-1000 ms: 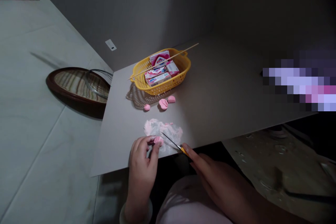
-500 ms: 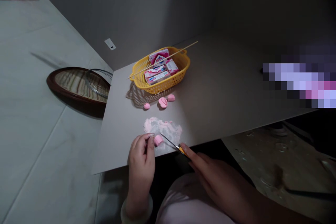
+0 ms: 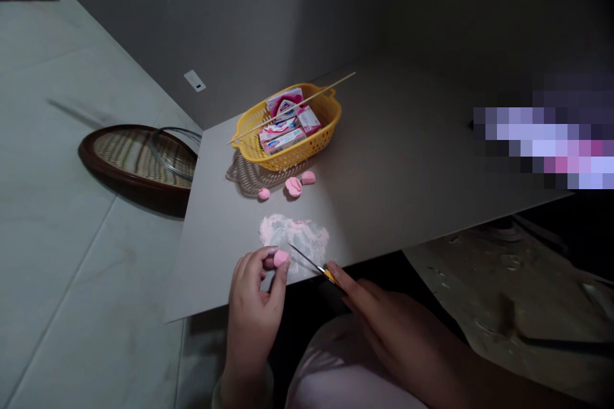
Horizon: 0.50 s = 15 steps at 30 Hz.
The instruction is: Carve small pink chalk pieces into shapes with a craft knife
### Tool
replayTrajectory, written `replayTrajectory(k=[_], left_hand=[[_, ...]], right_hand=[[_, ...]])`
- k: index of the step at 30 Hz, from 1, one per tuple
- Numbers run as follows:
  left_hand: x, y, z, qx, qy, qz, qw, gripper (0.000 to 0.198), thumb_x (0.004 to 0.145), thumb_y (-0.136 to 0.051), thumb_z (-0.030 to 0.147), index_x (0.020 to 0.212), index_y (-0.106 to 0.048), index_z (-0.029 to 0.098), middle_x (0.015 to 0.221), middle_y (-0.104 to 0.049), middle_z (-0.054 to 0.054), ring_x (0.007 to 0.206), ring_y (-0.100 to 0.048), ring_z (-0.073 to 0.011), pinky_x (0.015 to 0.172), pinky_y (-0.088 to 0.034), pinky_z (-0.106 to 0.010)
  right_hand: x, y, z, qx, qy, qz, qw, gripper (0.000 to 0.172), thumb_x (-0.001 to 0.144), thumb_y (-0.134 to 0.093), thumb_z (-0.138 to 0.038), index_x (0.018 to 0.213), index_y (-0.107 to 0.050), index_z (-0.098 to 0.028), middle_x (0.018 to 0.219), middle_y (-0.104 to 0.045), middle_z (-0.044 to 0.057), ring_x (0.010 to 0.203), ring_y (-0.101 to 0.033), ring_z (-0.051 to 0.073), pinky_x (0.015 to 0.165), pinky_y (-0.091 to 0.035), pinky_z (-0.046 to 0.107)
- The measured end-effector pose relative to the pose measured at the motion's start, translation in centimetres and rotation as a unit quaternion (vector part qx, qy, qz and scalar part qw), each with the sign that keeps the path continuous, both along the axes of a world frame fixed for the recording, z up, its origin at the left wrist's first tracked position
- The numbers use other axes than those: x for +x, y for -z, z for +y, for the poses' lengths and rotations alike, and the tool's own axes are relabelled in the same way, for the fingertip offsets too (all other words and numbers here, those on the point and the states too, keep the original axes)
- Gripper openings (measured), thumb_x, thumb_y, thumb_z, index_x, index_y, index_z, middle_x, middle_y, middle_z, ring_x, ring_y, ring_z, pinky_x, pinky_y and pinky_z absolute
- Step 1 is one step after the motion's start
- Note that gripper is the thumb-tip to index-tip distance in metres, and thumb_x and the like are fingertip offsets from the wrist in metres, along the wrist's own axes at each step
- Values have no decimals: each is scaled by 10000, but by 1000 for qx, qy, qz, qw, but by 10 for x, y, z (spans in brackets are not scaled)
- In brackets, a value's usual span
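My left hand (image 3: 254,300) pinches a small pink lump (image 3: 281,258) between thumb and fingers, just above a crumpled clear wrapper (image 3: 297,238) smeared with pink. My right hand (image 3: 378,319) grips a small knife with a yellow handle (image 3: 314,264), its thin blade pointing up-left toward the lump. Both hands are at the near edge of a grey board (image 3: 407,160). Three more pink pieces (image 3: 292,186) lie on the board further back.
A yellow basket (image 3: 288,156) with pink and white boxes stands behind the pink pieces, a wooden skewer (image 3: 292,107) lying across its rim. A round woven tray with a dark rim (image 3: 134,163) and a wire coil lie on the floor at left.
My left hand has closed on the pink lump and lifted it slightly off the wrapper. The knife and right hand have barely moved. The view has shifted a little.
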<state>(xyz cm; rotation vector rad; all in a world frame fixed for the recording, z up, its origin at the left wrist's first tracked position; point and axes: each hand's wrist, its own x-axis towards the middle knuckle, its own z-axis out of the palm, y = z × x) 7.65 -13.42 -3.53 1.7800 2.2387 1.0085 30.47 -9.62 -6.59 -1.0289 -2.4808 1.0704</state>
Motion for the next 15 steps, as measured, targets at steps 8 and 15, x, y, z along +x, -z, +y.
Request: replayTrajectory(k=[8, 15], left_hand=[[1, 7, -5, 7, -12, 6, 1000, 149, 957, -645, 370, 1016, -660, 234, 959, -683, -44, 790, -588, -190, 749, -517, -339], [2, 12, -7, 45, -21, 24, 998, 112, 953, -659, 334, 997, -656, 230, 913, -671, -33, 753, -587, -182, 727, -510, -328]], right_hand=[[-13, -16, -6, -17, -46, -109, 993, 953, 746, -450, 41, 1642, -272, -232, 1042, -762, 107, 761, -740, 255, 585, -474, 310], [-20, -23, -2, -43, -68, -140, 987, 959, 739, -466, 40, 1645, -258, -195, 1076, -752, 123, 802, -747, 284, 627, -509, 352]])
